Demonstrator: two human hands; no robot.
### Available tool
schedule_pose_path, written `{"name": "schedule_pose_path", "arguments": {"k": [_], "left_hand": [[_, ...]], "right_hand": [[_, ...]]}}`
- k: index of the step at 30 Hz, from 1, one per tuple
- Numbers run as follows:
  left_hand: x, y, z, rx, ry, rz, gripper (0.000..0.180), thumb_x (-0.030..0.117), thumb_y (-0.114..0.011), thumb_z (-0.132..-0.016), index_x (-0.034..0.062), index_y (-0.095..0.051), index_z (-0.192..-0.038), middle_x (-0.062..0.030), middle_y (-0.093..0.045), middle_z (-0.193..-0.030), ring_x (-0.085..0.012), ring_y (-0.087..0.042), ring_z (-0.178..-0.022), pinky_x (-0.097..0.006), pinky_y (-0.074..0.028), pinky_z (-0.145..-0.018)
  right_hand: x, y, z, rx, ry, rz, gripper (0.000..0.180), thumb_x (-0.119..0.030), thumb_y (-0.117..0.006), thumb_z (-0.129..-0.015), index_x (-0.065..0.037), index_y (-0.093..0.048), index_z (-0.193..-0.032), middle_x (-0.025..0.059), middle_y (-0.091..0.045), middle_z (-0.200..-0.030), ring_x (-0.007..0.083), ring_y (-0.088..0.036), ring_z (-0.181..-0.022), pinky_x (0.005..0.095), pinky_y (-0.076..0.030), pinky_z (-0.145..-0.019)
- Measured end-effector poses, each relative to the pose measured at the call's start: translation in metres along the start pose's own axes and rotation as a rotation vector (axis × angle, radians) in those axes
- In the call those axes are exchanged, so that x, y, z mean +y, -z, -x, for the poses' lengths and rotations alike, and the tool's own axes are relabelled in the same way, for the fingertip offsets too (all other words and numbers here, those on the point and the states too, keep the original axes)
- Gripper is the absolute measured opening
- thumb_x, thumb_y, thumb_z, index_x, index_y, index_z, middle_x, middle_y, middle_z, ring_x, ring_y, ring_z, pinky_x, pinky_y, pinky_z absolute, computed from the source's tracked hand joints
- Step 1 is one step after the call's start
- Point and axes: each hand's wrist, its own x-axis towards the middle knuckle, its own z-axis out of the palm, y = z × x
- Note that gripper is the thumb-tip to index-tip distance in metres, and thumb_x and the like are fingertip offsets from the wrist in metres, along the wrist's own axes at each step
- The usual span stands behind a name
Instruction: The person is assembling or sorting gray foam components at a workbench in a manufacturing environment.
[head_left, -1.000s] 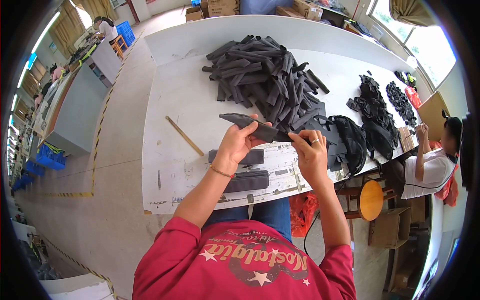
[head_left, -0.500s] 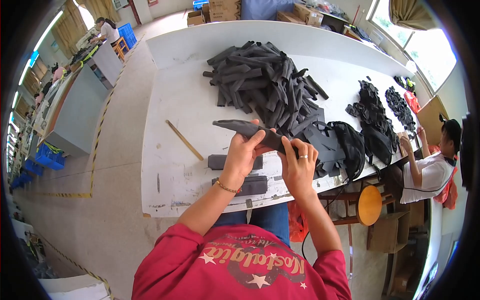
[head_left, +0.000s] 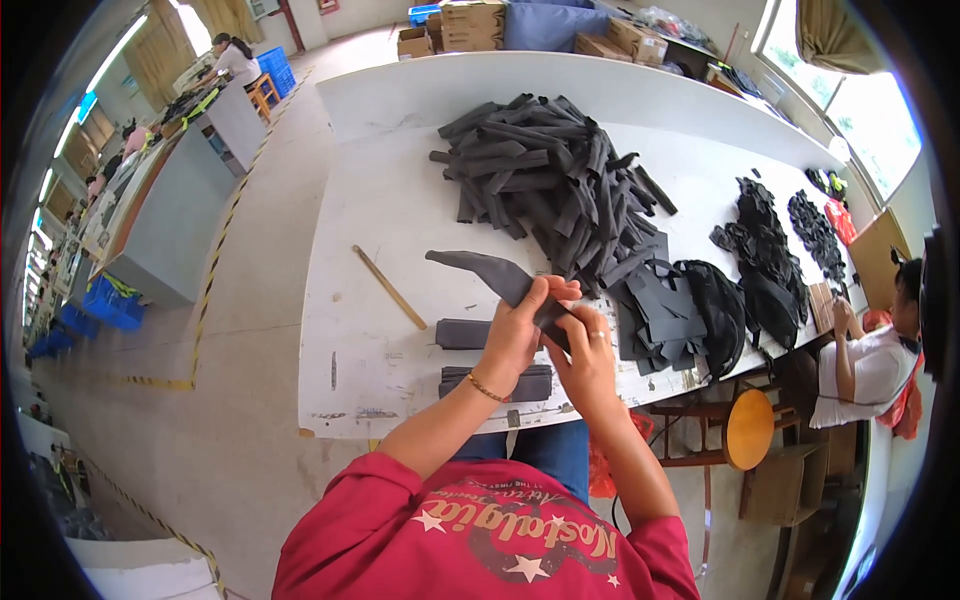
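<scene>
The left hand (head_left: 522, 322) and right hand (head_left: 584, 358) pinch a dark fabric strip (head_left: 492, 273) above the table's (head_left: 352, 215) near edge, seemingly to steady it. Beyond lies a strip heap (head_left: 540, 170); rightward, a black backpack (head_left: 722, 318). The left arm (head_left: 445, 428) partly hides two stacks (head_left: 462, 334) near that edge; a wooden stick (head_left: 388, 287) lies toward the left edge.

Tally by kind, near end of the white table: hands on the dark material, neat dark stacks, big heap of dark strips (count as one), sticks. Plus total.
Hands on the dark material, left hand and right hand: 2
Neat dark stacks, upper stack and lower stack: 2
Big heap of dark strips: 1
Stick: 1
Total: 6
</scene>
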Motion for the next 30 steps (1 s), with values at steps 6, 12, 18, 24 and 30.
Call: {"name": "schedule_pose_path", "arguments": {"k": [6, 12, 18, 24, 30], "left_hand": [[-0.011, -0.006, 0.006, -0.080, -0.084, 0.049, 0.029, 0.026, -0.052, -0.100, -0.0007, -0.062, -0.106, -0.0162, -0.069, -0.102, -0.0244, -0.062, -0.109, -0.038, -0.044, -0.100], [-0.011, 0.002, 0.004, 0.023, -0.008, 0.009, 0.031, 0.028, -0.051, -0.101, -0.0003, -0.061, -0.108, -0.0156, -0.070, -0.101, -0.0230, -0.064, -0.105, -0.035, -0.047, -0.092], [0.016, -0.004, -0.004, 0.064, -0.147, 0.051, 0.035, 0.027, -0.059, -0.097, -0.0007, -0.055, -0.117, -0.0140, -0.069, -0.092, -0.0259, -0.067, -0.089, -0.035, -0.050, -0.086], [-0.001, -0.006, -0.007, -0.012, -0.189, 0.188, 0.032, 0.033, -0.055, -0.099, 0.0017, -0.056, -0.106, -0.0048, -0.059, -0.073, -0.0273, -0.067, -0.083, -0.038, -0.051, -0.087], [-0.018, -0.008, 0.004, 0.035, -0.161, 0.194, 0.029, 0.035, -0.054, -0.098, 0.0061, -0.058, -0.101, -0.0033, -0.058, -0.076, -0.0261, -0.066, -0.095, -0.041, -0.047, -0.095]], "right_hand": [[0.003, 0.001, 0.002, -0.031, 0.036, -0.094, 0.029, -0.003, -0.073, -0.077, -0.004, -0.058, -0.102, 0.0163, -0.056, -0.107, 0.0361, -0.059, -0.090, 0.0438, -0.051, -0.073], [0.008, 0.017, 0.016, -0.129, -0.122, -0.063, 0.015, -0.001, -0.071, -0.079, -0.002, -0.061, -0.090, 0.0146, -0.059, -0.098, 0.0367, -0.061, -0.081, 0.0418, -0.051, -0.068], [0.024, 0.034, 0.019, -0.113, 0.067, -0.076, 0.017, 0.002, -0.072, -0.076, -0.002, -0.062, -0.090, 0.0124, -0.059, -0.091, 0.0331, -0.060, -0.076, 0.0408, -0.049, -0.063], [0.024, 0.028, 0.008, -0.028, 0.239, -0.097, 0.023, 0.007, -0.073, -0.071, -0.001, -0.060, -0.089, 0.0120, -0.059, -0.093, 0.0307, -0.060, -0.074, 0.0378, -0.049, -0.061], [0.027, 0.021, 0.003, -0.023, 0.339, -0.104, 0.025, 0.011, -0.066, -0.066, 0.000, -0.059, -0.088, 0.0109, -0.058, -0.092, 0.0282, -0.061, -0.075, 0.0372, -0.051, -0.061]]}}
